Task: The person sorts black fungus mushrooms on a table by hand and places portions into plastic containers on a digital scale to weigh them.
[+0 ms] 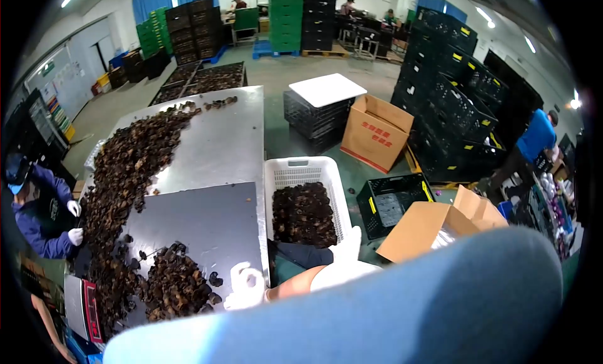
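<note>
My left hand [245, 287], in a white glove, is over the near right edge of the metal table [220, 141]. Its fingers curl toward the thumb in a ring; whatever they hold, if anything, is too small to make out. Close by lies a small heap of dark dried wood ear mushrooms [176, 282] on a grey board [195, 216]. My right hand [347, 246], also gloved in white, is at the near right corner of a white basket [342, 204]; its fingers are not clear. More dark mushrooms [303, 213] lie in that basket.
A long mushroom pile [132, 153] covers the table's left side, where a gloved co-worker [41, 207] stands. A scale [85, 307] sits at the near left. Cartons [377, 131], a black crate [392, 204] and stacked crates [440, 94] stand right. Something blue [377, 307] blocks the foreground.
</note>
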Demonstrator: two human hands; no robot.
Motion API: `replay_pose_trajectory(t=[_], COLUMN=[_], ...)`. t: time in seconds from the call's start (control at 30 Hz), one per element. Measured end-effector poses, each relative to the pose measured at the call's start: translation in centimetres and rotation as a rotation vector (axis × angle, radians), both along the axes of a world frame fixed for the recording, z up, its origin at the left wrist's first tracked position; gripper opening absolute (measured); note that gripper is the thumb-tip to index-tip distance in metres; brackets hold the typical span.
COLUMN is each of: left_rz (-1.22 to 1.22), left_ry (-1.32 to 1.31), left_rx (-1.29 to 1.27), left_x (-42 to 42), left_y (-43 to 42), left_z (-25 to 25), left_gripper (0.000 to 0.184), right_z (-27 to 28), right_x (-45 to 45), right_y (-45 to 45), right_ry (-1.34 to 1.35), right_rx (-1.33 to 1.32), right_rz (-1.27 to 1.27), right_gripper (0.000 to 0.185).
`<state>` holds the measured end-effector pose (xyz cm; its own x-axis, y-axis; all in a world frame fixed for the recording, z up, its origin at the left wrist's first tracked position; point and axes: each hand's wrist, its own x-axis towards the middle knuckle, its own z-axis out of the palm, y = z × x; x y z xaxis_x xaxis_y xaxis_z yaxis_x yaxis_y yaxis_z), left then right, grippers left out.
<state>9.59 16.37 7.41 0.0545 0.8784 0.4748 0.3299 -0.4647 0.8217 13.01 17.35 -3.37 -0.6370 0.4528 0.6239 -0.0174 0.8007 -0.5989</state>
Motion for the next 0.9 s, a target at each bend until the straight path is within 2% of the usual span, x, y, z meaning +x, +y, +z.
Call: replay_pose_trajectory(t=[0.03, 0.07, 0.13, 0.2, 0.3, 0.33, 0.37, 0.4, 0.47, 0.53, 0.6, 0.63, 0.67, 0.7, 0.73, 0.8, 0.9], left_rz=[-0.028, -0.068, -0.221, -0.189, -0.228, -0.279, -0.179, 0.004, 0.297, 0.568, 0.897, 0.960, 1.021, 1.028, 1.030, 0.992, 1.000], left_ry=[0.038, 0.259, 0.518, 0.516, 0.480, 0.385, 0.262, 0.458, 0.517, 0.592, 0.811, 0.879, 0.861, 0.837, 0.808, 0.678, 0.616], left_rx=[0.012, -0.072, 0.028, 0.099, 0.030, -0.139, -0.282, -0.166, -0.080, -0.041, -0.191, -0.455, -0.647, -0.725, -0.795, -0.799, -0.706], left_x=[1.3, 2.8, 4.6, 5.6, 4.7, 3.6, 2.6, 0.5, -3.6, -9.4, -14.8, -16.6, -17.6, -18.2, -18.6, -18.6, -17.6], left_y=[0.8, 1.5, 2.1, 2.3, 2.7, 2.6, 1.8, 0.9, 0.3, 0.0, -1.4, -2.1, -2.5, -3.0, -3.3, -4.1, -4.9], left_z=[-0.4, -0.8, 0.6, 1.0, 0.1, -1.4, -0.1, -1.7, -1.1, -2.5, -4.6, -4.5, -4.3, -4.3, -4.5, -6.2, -8.0], left_gripper=[0.028, 0.030, 0.040, 0.040, 0.039, 0.035, 0.021, 0.019, 0.031, 0.048, 0.057, 0.066, 0.071, 0.073, 0.074, 0.076, 0.072], right_z=[0.1, 0.2, 0.3, 0.7, 1.5, 1.6, 1.8, 1.9, 1.5, 1.5, 1.7, 1.6, 3.2, 3.7, 4.6, 4.9, 3.3], right_x=[0.4, 0.8, 1.6, 2.4, 3.2, 2.9, 2.7, 2.2, 0.7, -0.1, -2.3, -3.2, -3.8, -5.2, -6.2, -8.3, -10.6], right_y=[-0.1, -0.2, -0.3, -0.2, -0.2, -0.3, -0.4, -0.3, 0.2, 1.1, 3.4, 4.6, 5.9, 7.1, 7.9, 9.1, 9.3], right_ry=[0.002, 0.004, 0.009, 0.014, 0.058, 0.061, 0.043, 0.039, 0.035, 0.004, -0.021, -0.009, -0.104, 0.035, 0.000, -0.030, -0.355], right_rx=[-0.012, -0.025, -0.047, -0.071, -0.142, -0.164, -0.166, -0.178, -0.208, -0.198, -0.174, -0.123, -0.119, -0.153, -0.120, -0.100, -0.018], right_rz=[-0.013, -0.025, -0.044, -0.072, -0.068, -0.052, -0.030, -0.014, 0.014, -0.005, -0.037, -0.037, -0.037, -0.020, -0.118, -0.231, -0.207], right_gripper=[0.010, 0.010, 0.010, 0.010, 0.011, 0.011, 0.011, 0.011, 0.011, 0.011, 0.011, 0.011, 0.012, 0.012, 0.015, 0.027, 0.053])
